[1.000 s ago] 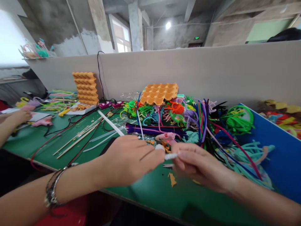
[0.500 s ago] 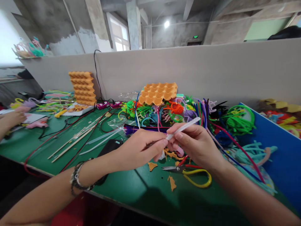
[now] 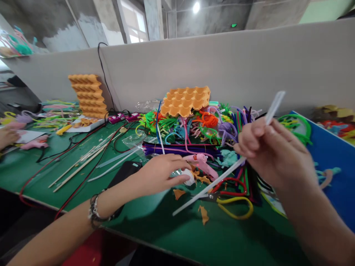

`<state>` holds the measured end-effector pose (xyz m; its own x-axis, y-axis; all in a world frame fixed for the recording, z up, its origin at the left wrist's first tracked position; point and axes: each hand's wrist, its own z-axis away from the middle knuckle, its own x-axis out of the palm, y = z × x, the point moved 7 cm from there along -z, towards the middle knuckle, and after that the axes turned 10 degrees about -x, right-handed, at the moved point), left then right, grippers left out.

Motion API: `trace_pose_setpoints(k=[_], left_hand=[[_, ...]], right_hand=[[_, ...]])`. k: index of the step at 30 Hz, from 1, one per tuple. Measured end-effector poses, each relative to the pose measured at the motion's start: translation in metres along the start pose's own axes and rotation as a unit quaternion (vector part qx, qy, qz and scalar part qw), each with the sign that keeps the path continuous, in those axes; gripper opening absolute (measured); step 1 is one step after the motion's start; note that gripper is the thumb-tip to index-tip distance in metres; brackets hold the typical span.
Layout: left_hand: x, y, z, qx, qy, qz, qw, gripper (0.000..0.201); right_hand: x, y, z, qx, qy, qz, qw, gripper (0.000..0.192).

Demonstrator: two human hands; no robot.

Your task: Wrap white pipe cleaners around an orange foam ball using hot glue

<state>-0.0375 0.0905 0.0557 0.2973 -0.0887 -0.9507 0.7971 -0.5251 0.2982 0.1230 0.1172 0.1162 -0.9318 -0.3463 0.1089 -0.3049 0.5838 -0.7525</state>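
Note:
My right hand [image 3: 277,155] is raised at the right, its fingers pinched on a white pipe cleaner [image 3: 210,186]. The long end slants down to the left over the scissors [image 3: 234,207], and a short end sticks up above the fingers. My left hand [image 3: 163,173] hovers low over the table with its fingers apart and nothing gripped. Beside its fingertips lies a small white rounded piece [image 3: 189,178]; whether they touch cannot be told. A pink glue gun [image 3: 203,165] lies just beyond, among orange scraps [image 3: 203,215].
Behind lies a heap of coloured pipe cleaners [image 3: 177,129] with an orange egg tray [image 3: 185,101] on top. A black phone [image 3: 126,173] and wooden sticks [image 3: 83,160] are at left. A blue board [image 3: 332,155] stands at right. Another person's hand [image 3: 8,136] is at far left.
My hands have moved apart. The right one has risen to the right with the white pipe cleaner; the left has let go and lowered. The glue gun now shows more fully.

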Motion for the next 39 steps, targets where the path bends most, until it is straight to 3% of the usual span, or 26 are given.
trace_pose_setpoints(k=[4, 8, 10, 13, 15, 20, 25, 29, 32, 39], left_hand=[[0.032, -0.022, -0.009, -0.077, -0.013, -0.080, 0.994, 0.040], [0.057, -0.023, -0.016, -0.091, -0.031, -0.062, 0.993, 0.045], [0.065, -0.024, -0.018, -0.107, -0.035, -0.060, 0.992, 0.044], [0.071, -0.028, -0.019, -0.123, -0.027, -0.060, 0.990, 0.041], [0.072, -0.031, -0.019, -0.124, -0.026, -0.043, 0.991, 0.041], [0.073, -0.042, -0.019, -0.147, -0.047, 0.022, 0.988, 0.036], [0.067, -0.054, -0.019, -0.185, -0.024, 0.139, 0.973, 0.040], [0.063, -0.068, -0.017, -0.241, 0.002, 0.225, 0.944, 0.043], [0.057, -0.077, -0.015, -0.275, 0.039, 0.268, 0.923, 0.041], [0.038, -0.089, -0.007, -0.262, 0.171, 0.330, 0.891, 0.033]], right_hand=[[-0.025, -0.016, -0.009, 0.009, 0.012, 0.077, 0.997, 0.023], [-0.048, -0.020, -0.006, -0.054, 0.014, 0.198, 0.979, 0.021], [-0.047, -0.004, 0.001, -0.052, -0.068, 0.317, 0.944, 0.018], [-0.038, 0.046, 0.020, 0.042, -0.250, 0.470, 0.846, 0.021], [-0.033, 0.073, 0.033, 0.077, -0.295, 0.497, 0.812, 0.023], [-0.026, 0.113, 0.048, 0.123, -0.291, 0.490, 0.813, 0.019], [-0.021, 0.126, 0.056, 0.129, -0.306, 0.461, 0.823, 0.021], [-0.018, 0.135, 0.063, 0.145, -0.307, 0.458, 0.822, 0.019], [-0.016, 0.139, 0.064, 0.153, -0.290, 0.456, 0.828, 0.016], [-0.022, 0.126, 0.056, 0.133, -0.187, 0.447, 0.865, 0.019]])
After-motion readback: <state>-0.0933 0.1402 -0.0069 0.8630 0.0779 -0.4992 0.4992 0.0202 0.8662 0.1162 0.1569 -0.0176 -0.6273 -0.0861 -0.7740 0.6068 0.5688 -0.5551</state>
